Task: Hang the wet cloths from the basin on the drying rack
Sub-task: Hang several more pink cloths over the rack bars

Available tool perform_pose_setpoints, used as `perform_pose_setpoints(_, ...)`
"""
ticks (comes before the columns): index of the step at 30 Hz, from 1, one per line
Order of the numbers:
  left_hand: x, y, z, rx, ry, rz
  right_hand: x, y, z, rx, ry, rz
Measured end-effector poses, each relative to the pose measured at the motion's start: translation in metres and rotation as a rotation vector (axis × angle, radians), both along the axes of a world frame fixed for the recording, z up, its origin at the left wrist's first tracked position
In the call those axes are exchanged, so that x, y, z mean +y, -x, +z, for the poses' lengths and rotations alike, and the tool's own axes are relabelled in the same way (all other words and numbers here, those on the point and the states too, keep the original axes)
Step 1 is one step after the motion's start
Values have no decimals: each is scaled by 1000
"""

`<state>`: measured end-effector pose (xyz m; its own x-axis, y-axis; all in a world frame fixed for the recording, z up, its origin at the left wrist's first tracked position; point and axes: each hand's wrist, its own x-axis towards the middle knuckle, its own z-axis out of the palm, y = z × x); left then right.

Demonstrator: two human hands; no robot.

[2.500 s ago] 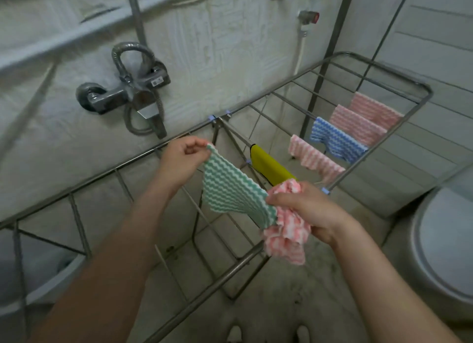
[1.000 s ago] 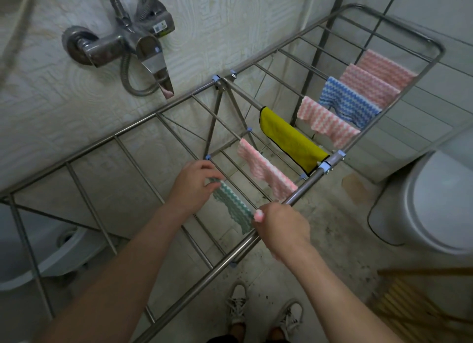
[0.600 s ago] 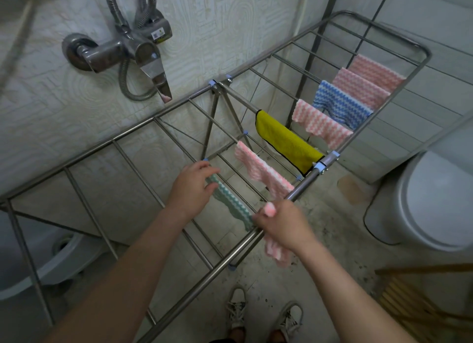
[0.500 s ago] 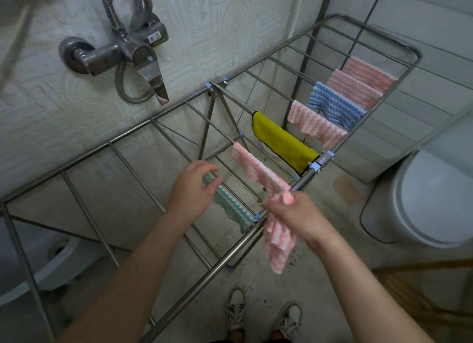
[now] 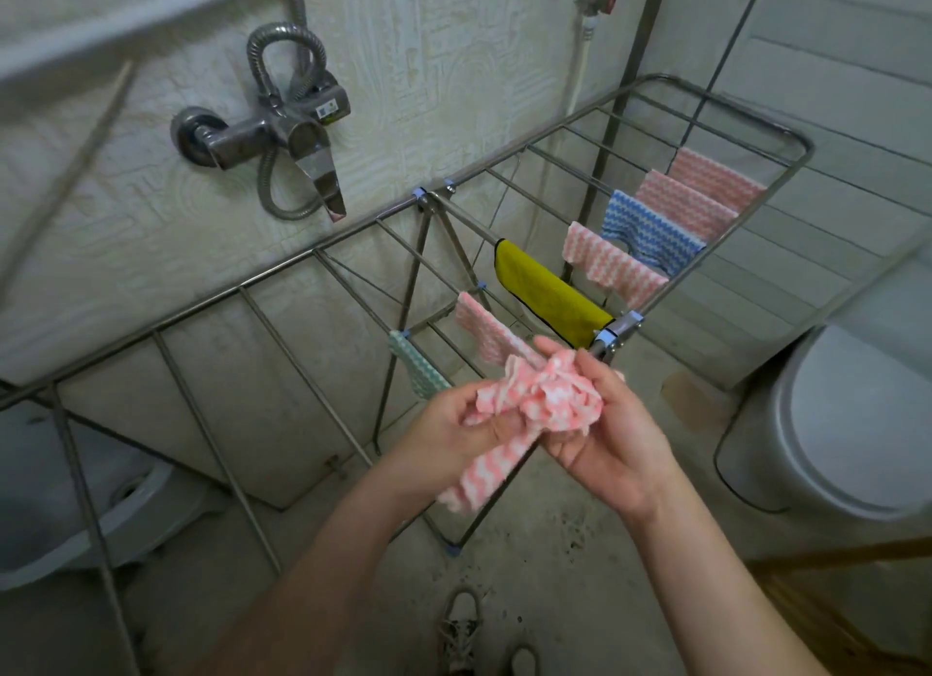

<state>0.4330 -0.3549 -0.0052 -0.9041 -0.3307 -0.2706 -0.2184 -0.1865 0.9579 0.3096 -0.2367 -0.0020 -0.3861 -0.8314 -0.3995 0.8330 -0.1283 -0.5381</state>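
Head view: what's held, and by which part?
One crumpled pink-and-white cloth, in both hands: left hand pinches one edge, right hand grips the bunched middle; a tail hangs below.

Single head cam, wide-angle, aimed forward and steeply down. One view only, so nothing is shared.
The lens sits above and just behind the hands. The left hand (image 5: 454,423) and right hand (image 5: 600,438) meet near frame centre on a bunched pink cloth (image 5: 539,403), close in, with forearms entering from the bottom edge. The drying rack (image 5: 315,250) crosses diagonally from lower left to upper right, its near rail within arm's reach. The wall and tap (image 5: 282,135) fill the upper left and the toilet (image 5: 857,423) is cut by the right edge. The shoes (image 5: 461,630) sit at bottom centre, so the view is near vertical there. Straight rails bow toward the frame edges.
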Motion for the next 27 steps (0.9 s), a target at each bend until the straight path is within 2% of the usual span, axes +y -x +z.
perform_pose_setpoints(3,15,-15,6,-49,115,139,11,-4,-2,13,-63,26)
perform_pose_setpoints(7,12,-38,4,-40,-97,431,22,-3,-5,-56,-91,-103)
perform_pose_setpoints(9,5,-47,1,1,-127,504,26,-3,-7,-41,-67,-112)
perform_pose_setpoints(12,7,-59,7,63,-19,458,28,-12,-1,105,-9,44)
perform_pose_setpoints(14,8,-62,12,46,99,420,23,-19,3,210,28,156)
perform_pose_setpoints(19,4,-71,28,-59,186,172,0,-40,20,392,9,294)
perform_pose_setpoints(22,-9,-77,29,-47,229,427,-14,-49,29,529,-29,298)
perform_pose_setpoints(24,-25,-82,28,-60,230,586,-23,-51,30,702,-149,254)
perform_pose_setpoints(27,-47,-93,25,-149,300,673,-30,-49,24,960,-327,283)
